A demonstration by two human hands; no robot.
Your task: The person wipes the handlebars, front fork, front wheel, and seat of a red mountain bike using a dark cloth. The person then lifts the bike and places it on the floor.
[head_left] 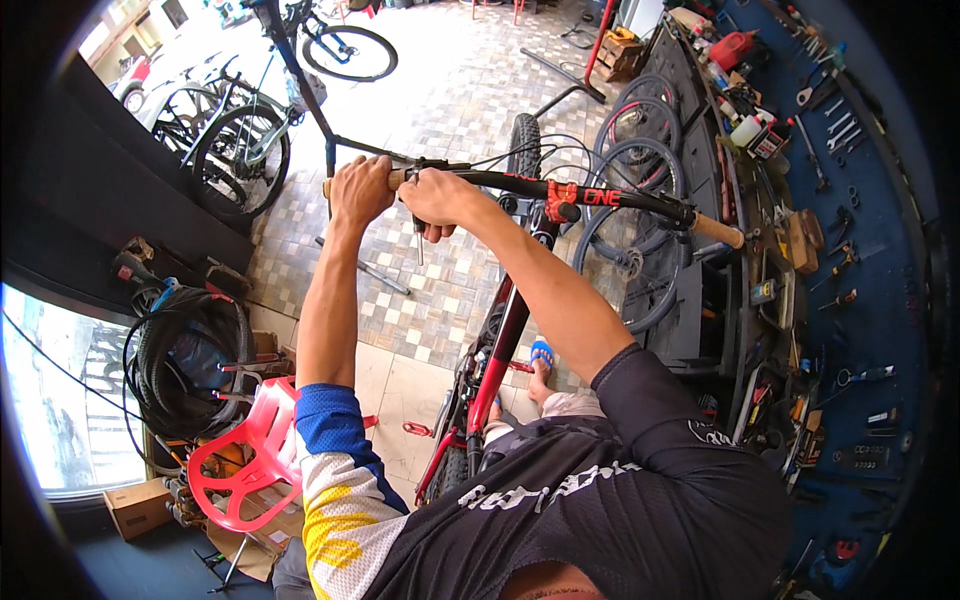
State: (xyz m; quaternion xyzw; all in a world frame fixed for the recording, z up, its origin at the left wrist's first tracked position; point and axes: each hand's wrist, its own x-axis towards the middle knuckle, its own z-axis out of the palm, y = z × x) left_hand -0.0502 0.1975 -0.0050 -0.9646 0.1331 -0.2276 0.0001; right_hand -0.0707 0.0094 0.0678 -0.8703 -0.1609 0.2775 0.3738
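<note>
A black handlebar [515, 184] with a red stem [562, 202] belongs to a red-and-black bicycle [500, 355] standing in front of me. My left hand [362, 190] is wrapped round its left tan grip, most of which is hidden under the fingers. Right beside it, my right hand [432, 200] is closed at the bar by the lever clamp. Below those fingers juts a thin rod [420, 250] with a metal end, perhaps a hex key; the curled hand hides its upper part. The other tan grip [718, 231] is bare.
A dark stand pole [308, 95] rises close to my left hand. Several wheels [640, 225] lean against the cluttered workbench [735, 170] on the right, below a blue tool wall [870, 260]. Left are a red chair [245, 460], coiled tyres [190, 350] and parked bicycles [240, 150].
</note>
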